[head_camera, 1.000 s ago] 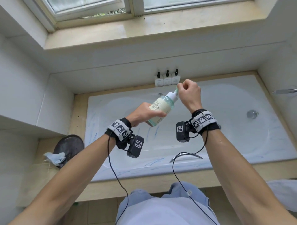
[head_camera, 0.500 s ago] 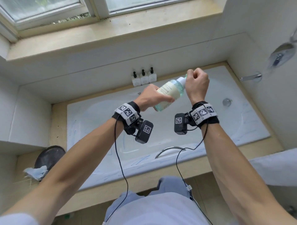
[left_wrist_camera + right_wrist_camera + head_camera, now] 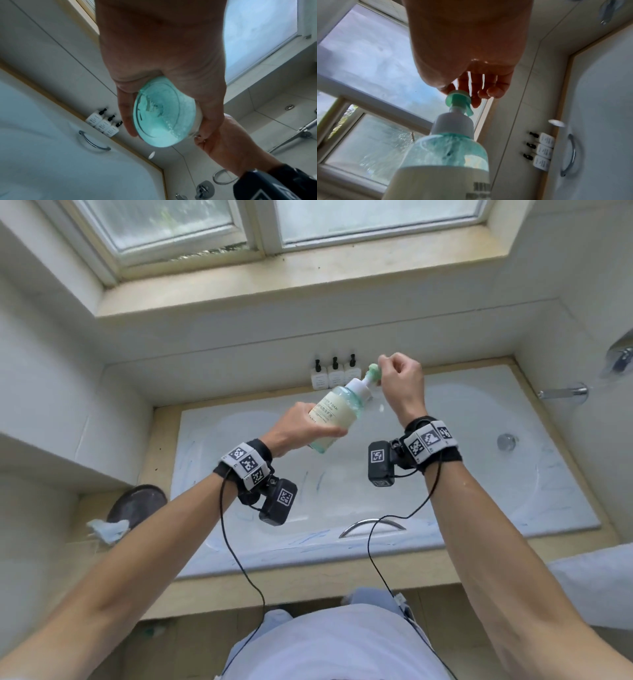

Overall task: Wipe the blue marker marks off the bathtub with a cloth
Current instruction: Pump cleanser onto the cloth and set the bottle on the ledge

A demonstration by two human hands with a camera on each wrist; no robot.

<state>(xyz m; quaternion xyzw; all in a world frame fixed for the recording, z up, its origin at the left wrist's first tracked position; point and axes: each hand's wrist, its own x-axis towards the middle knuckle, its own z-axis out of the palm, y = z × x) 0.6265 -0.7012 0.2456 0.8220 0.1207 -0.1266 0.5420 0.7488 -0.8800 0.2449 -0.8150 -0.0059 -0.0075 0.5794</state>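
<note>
Left hand (image 3: 301,426) fingers wrapping bottle (image 3: 337,414), right hand (image 3: 400,386) fingertips apparently pinching pump head (image 3: 373,371)

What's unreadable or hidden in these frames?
- Foam bottle label: head view, partly under the left hand, print too small.
- Right hand fingertips on the pump head: right wrist view, palm blocks them.
- Small bottles: labels too small.
- Cloth: head view, blurred.

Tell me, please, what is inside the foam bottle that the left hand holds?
The foam bottle holds blue-green liquid with bubbles, seen through its clear shoulder and base. The label and the left hand cover the middle, so the level is unclear.
</note>
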